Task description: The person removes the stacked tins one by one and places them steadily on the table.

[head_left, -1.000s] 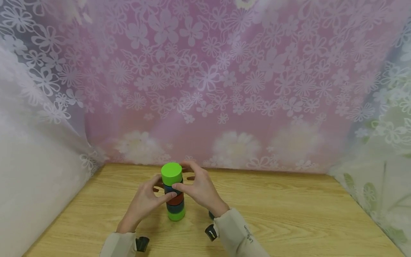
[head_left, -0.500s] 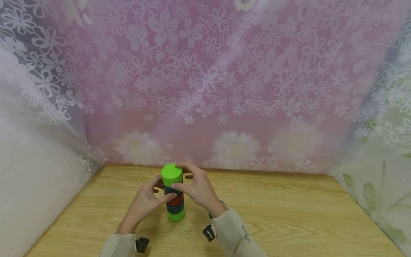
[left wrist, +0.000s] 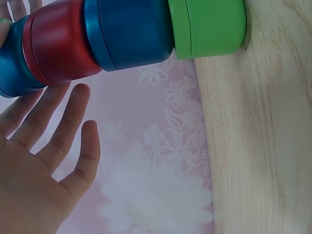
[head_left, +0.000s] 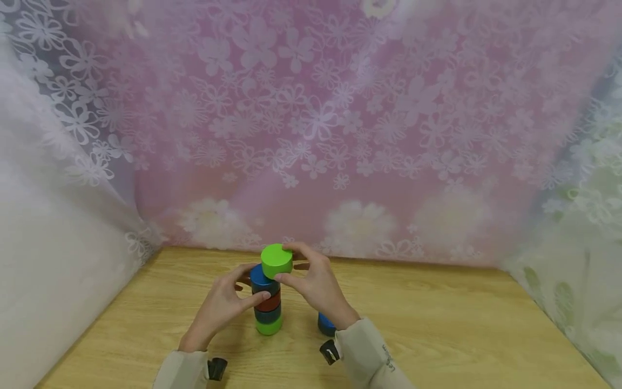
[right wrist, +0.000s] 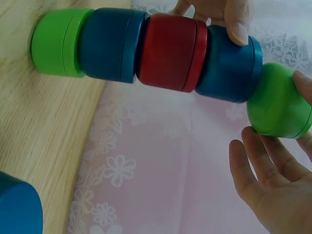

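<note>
A column of round lidded tins stands on the wooden table: green tin (head_left: 269, 327) at the bottom, then a blue tin (right wrist: 107, 45), a red tin (right wrist: 168, 52) and an upper blue tin (head_left: 261, 274). My left hand (head_left: 221, 302) holds the column near its top, thumb against the upper blue tin. Between thumb and fingers, my right hand (head_left: 318, 283) grips another green tin (head_left: 277, 262), tilted and shifted right of the column's top. Its lower edge is at the upper blue tin's rim; whether they touch I cannot tell.
A separate blue tin (head_left: 325, 324) stands on the table (head_left: 437, 324) to the right of the column, partly behind the right wrist. Flowered cloth (head_left: 340, 135) hangs at the back and along both sides.
My right hand has moved right with the top green tin, off its place on the column, baring the upper blue tin's top. The left hand stays on the column. More of the separate blue tin shows.
</note>
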`<state>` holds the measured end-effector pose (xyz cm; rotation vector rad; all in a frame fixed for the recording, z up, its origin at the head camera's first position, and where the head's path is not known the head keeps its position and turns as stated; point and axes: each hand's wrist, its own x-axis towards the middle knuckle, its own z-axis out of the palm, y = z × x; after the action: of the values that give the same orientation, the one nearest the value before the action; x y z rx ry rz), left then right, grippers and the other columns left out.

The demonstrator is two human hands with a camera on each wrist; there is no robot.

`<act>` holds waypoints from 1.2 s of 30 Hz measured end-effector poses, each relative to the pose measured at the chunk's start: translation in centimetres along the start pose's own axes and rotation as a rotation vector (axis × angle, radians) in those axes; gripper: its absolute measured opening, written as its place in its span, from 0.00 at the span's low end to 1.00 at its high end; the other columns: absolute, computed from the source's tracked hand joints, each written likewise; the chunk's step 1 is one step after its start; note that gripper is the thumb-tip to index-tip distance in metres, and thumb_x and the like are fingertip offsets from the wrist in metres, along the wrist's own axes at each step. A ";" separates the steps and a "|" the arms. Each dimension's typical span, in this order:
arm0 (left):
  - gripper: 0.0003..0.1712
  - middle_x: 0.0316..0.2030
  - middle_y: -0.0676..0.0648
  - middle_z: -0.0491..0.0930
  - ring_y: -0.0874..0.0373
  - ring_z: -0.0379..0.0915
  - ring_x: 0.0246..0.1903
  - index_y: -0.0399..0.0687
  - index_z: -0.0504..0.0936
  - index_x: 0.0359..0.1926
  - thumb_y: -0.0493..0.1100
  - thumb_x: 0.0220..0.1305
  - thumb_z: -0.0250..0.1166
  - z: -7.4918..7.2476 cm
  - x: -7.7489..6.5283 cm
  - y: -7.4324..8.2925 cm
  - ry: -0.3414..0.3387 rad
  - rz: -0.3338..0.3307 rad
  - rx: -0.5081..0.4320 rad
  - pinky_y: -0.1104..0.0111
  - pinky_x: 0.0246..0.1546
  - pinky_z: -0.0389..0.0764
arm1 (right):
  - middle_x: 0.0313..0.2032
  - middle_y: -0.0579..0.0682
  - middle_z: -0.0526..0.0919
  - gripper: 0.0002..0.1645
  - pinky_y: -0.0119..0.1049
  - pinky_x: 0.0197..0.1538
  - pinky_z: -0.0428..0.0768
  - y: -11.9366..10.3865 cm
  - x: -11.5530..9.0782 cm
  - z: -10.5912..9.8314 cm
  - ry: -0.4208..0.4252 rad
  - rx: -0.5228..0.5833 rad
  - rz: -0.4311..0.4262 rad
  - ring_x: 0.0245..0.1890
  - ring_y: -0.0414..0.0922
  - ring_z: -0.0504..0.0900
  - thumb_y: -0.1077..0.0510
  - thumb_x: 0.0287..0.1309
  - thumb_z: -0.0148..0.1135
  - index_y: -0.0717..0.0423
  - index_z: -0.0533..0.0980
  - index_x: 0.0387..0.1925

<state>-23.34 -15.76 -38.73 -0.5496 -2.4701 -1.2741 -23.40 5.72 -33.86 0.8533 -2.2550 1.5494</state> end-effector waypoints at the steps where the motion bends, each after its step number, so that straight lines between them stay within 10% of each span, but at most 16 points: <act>1: 0.33 0.45 0.49 0.84 0.57 0.80 0.40 0.43 0.79 0.62 0.48 0.59 0.78 0.0 0.1 0.0 0.000 0.003 0.000 0.51 0.44 0.81 | 0.55 0.53 0.81 0.29 0.55 0.54 0.79 0.1 -0.1 -0.1 0.007 -0.002 0.003 0.52 0.52 0.80 0.64 0.58 0.74 0.58 0.77 0.61; 36: 0.34 0.43 0.48 0.85 0.54 0.80 0.43 0.42 0.79 0.63 0.45 0.58 0.78 0.0 0.1 0.3 -0.016 -0.056 -0.010 0.47 0.48 0.79 | 0.53 0.52 0.83 0.30 0.53 0.51 0.82 2.3 -2.5 -3.9 0.050 -0.090 0.055 0.49 0.52 0.82 0.67 0.54 0.76 0.59 0.78 0.59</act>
<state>-23.30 -15.55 -38.45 -0.4977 -2.5100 -1.3087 -23.21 10.71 -35.42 0.7254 -2.3112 1.4628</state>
